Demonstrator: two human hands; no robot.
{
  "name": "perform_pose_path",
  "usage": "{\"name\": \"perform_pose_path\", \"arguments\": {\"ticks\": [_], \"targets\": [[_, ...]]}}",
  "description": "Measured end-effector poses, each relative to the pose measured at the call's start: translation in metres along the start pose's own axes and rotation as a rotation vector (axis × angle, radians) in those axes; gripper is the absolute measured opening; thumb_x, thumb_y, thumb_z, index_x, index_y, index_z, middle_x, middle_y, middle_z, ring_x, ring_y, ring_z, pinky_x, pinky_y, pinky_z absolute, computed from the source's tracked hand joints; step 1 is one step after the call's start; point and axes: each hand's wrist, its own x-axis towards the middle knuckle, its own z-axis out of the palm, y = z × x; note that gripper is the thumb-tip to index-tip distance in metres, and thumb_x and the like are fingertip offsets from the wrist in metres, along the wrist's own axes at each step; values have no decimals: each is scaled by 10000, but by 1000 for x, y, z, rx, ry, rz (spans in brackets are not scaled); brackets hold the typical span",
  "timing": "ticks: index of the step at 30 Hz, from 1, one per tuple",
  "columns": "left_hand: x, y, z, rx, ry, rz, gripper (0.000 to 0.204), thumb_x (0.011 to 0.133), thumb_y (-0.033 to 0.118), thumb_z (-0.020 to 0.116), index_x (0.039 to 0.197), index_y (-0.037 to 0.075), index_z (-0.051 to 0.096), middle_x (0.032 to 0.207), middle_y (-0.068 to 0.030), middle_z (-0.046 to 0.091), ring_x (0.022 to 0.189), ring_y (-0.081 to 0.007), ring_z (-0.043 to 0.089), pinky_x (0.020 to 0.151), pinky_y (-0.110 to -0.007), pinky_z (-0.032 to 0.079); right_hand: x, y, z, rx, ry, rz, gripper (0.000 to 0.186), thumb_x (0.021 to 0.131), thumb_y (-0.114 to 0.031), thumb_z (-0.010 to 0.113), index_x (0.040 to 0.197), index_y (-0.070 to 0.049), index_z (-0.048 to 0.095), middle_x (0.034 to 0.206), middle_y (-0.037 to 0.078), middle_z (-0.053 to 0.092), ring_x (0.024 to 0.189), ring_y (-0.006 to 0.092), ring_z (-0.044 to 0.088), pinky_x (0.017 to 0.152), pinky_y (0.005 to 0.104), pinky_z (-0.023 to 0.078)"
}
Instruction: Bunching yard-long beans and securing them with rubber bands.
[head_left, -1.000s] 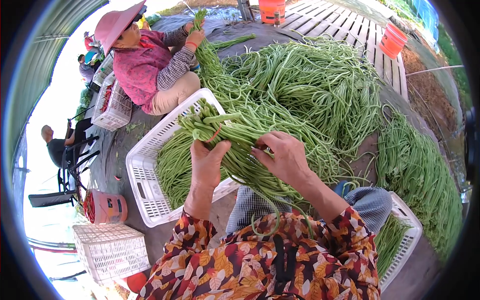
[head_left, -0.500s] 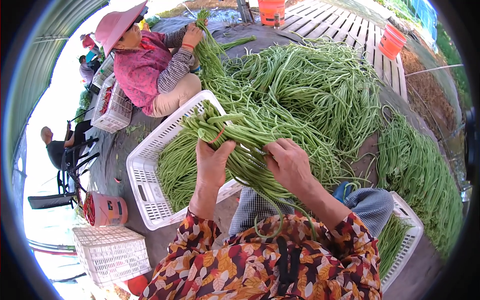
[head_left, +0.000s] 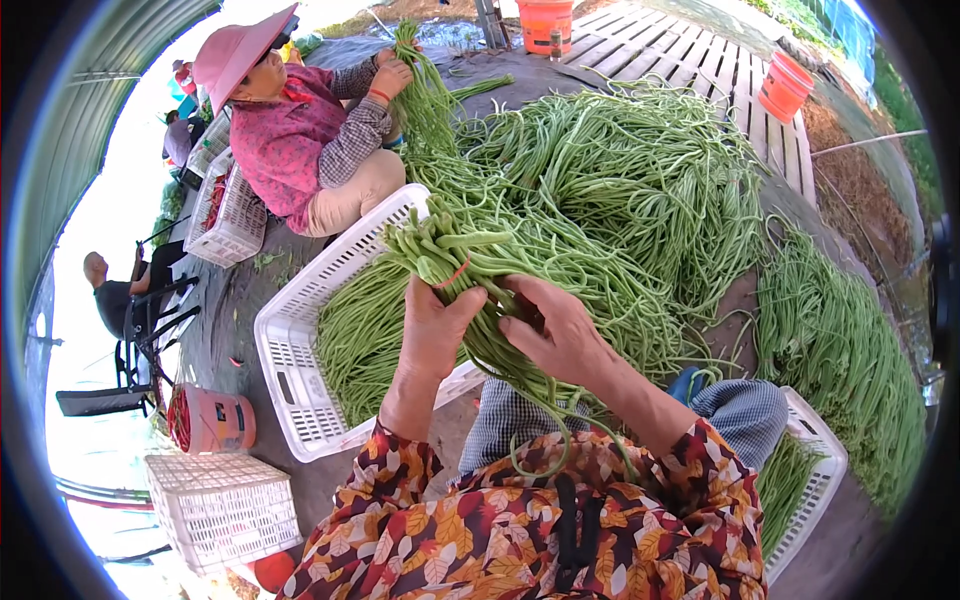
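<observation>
A bundle of long green beans [head_left: 445, 245], tied with a red band [head_left: 452, 273] near its stem ends, is held up in front of me. My left hand [head_left: 435, 325] grips it from below, just under the band, thumb across the beans. My right hand [head_left: 548, 325] closes round the same bundle a little further along, close to my left thumb. The loose ends trail down toward my lap. Beneath the bundle stands a white plastic crate [head_left: 285, 355] with more long beans [head_left: 358, 335] lying in it.
A large heap of loose long beans [head_left: 620, 180] spreads ahead, with another pile [head_left: 835, 350] at the right. A second white crate [head_left: 815, 480] is by my right knee. At the left sit a co-worker [head_left: 290, 140], a pink bucket [head_left: 220, 418] and an upturned crate [head_left: 225, 510].
My right hand has slid along the bundle toward the band, nearer my left hand. The bundle and my left hand have shifted slightly right.
</observation>
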Motion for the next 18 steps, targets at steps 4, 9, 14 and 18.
{"name": "perform_pose_path", "arguments": {"ticks": [4, 9, 14, 18], "targets": [[-2, 12, 7, 51, -85, -41, 393, 793, -64, 562, 1178, -27, 498, 1060, -63, 598, 932, -128, 574, 825, -277, 488, 10, 5, 3, 162, 85, 22, 293, 872, -192, 601, 1082, 13, 596, 863, 194, 649, 754, 301, 636, 677, 360, 481], [-2, 14, -1, 99, -238, -91, 372, 788, -74, 546, 1155, -20, 507, 1056, -44, 589, 937, -101, 552, 802, -253, 481, 16, -5, -2, 44, 74, 104, 215, 839, -205, 679, 897, 0, 660, 747, 153, 636, 605, 254, 604, 553, 335, 451], [-4, 16, 3, 38, -201, -86, 376, 783, -97, 540, 1148, -17, 507, 1032, -46, 593, 924, -104, 567, 788, -255, 493, 9, 9, 5, 29, 154, -31, 161, 810, -172, 708, 830, -19, 663, 706, 129, 611, 585, 268, 584, 529, 343, 438], [-5, 9, 7, -56, -125, -96, 490, 773, -122, 534, 1237, -9, 420, 1042, -74, 588, 879, -132, 589, 752, -271, 515, -3, 28, 10, -51, 222, -151, 153, 806, -172, 704, 833, -33, 647, 701, 117, 610, 633, 298, 605, 551, 362, 464]]}}
